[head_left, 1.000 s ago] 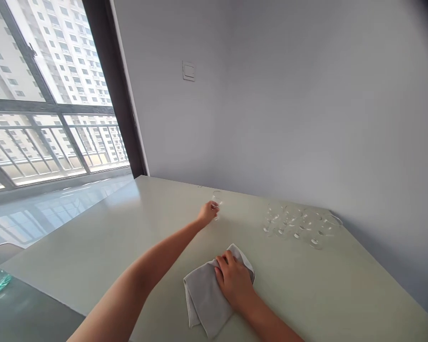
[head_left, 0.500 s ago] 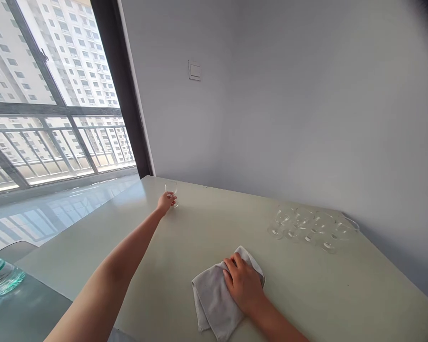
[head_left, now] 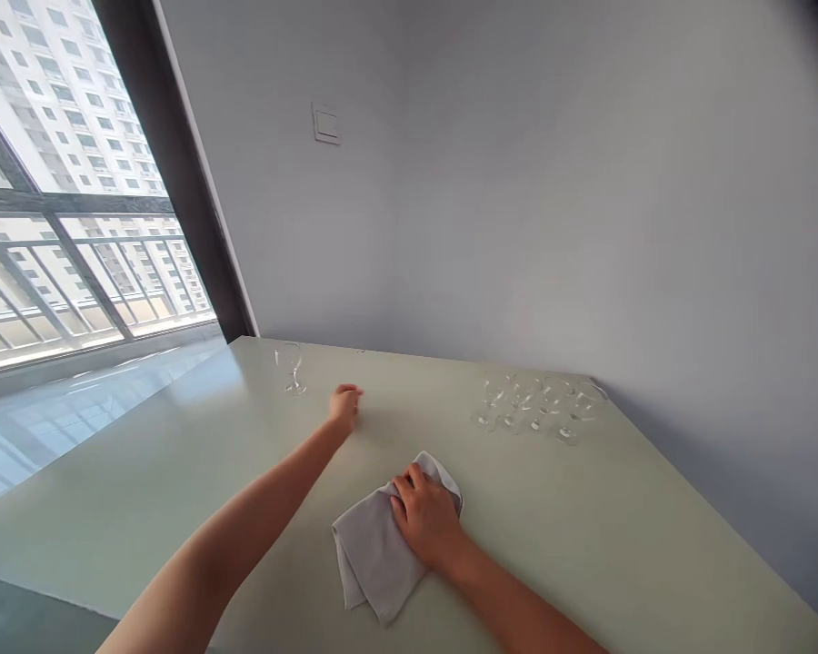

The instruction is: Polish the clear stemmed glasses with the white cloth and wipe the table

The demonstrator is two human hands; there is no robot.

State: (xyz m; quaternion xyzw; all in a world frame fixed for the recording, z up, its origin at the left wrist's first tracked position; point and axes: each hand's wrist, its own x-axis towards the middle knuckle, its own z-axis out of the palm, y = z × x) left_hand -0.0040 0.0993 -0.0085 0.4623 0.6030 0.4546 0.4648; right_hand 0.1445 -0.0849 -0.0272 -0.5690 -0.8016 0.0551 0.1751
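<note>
My left hand (head_left: 345,406) is held out over the far middle of the table, fingers loosely bent and apart, with nothing seen in it. To its left a clear stemmed glass (head_left: 292,372) stands upright near the back edge. My right hand (head_left: 423,516) presses on a folded grey cloth (head_left: 374,549), its fingers bent over the cloth's upper part. Beyond the cloth on the right, several clear stemmed glasses (head_left: 537,404) are grouped close together near the wall; their outlines overlap.
The pale table (head_left: 586,545) runs back to a grey wall (head_left: 552,182) with a light switch (head_left: 325,123). On the left are a large window (head_left: 74,263) and its dark frame (head_left: 177,154). A darker surface (head_left: 34,609) lies at the lower left.
My left hand has let go of the stemmed glass and moved right, away from it. The view has turned right, so the bottle at the left has gone out of sight. My right hand stays on the cloth.
</note>
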